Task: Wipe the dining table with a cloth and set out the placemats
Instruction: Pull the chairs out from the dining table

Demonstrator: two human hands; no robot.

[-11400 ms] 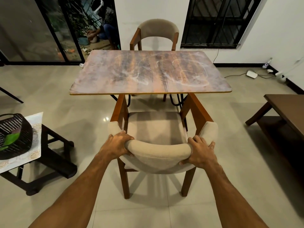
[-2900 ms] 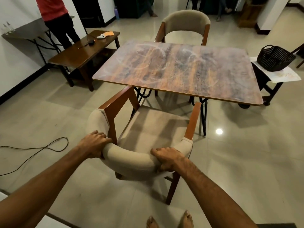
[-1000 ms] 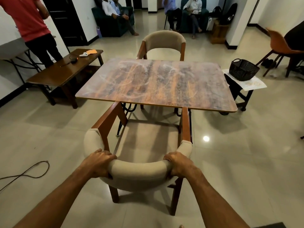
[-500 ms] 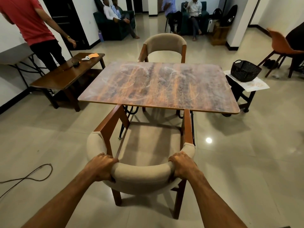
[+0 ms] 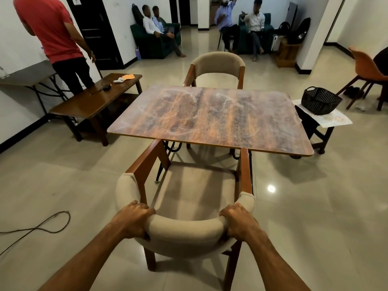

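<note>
Dining bench (image 5: 210, 116) is dead ahead, and neither hand is on it. Left fingers (image 5: 144, 209) are curled over the top of the padded backrest of the chair (image 5: 184, 229), with the left hand (image 5: 133, 221) clamped at the pad's left end. Right fingers (image 5: 226, 213) do the same at the right end, right hand (image 5: 239, 223) clamped. Both forearms run straight in from the bottom edge.

Chair faces the bench. The front ends of its wooden armrests (image 5: 147, 162) reach the near edge of the top; contact or gap, can't tell. Rear legs go down to the floor tiles (image 5: 315, 206); whether they bear weight, can't tell.

Bench top is wood-grain, rounded corners, with pale swirl smears across most of it. A second chair (image 5: 218, 64) sits at the far edge, facing me.

Right of the bench is a small dark stand (image 5: 315, 128) carrying a pale patterned sheet (image 5: 336, 119), with a black woven basket (image 5: 320, 100) on the sheet. What's inside isn't visible.

Left is a low wooden side bench (image 5: 92, 101) holding a white gadget (image 5: 118, 80), an orange card (image 5: 128, 77) and a small black item (image 5: 106, 87). A person in a red shirt (image 5: 50, 28) stands beside it, back to me. A cable (image 5: 42, 226) loops on the floor at left.

Far wall has people seated on dark sofas (image 5: 155, 43). An orange chair (image 5: 367, 69) is at far right.
</note>
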